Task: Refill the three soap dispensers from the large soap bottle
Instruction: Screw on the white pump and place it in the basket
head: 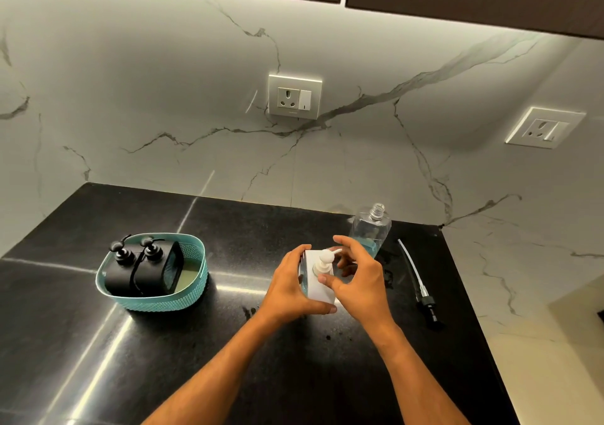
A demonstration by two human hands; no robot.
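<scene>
On the glossy, speckled black stone counter (228,343), the left hand (287,289) wraps its fingers round a boxy white soap dispenser (318,289), while the right hand (358,280) curls over its rounded white pump (325,261), thumb against the collar; how firmly it grips is hard to make out. Behind them the clear plastic large soap bottle (371,228) stands uncapped with a little blue liquid at its base, its lower part hidden by the right hand. Its black pump with tube (418,280) lies to the right, and two matte black dispensers (137,271) sit in a woven-textured teal basket (192,290).
</scene>
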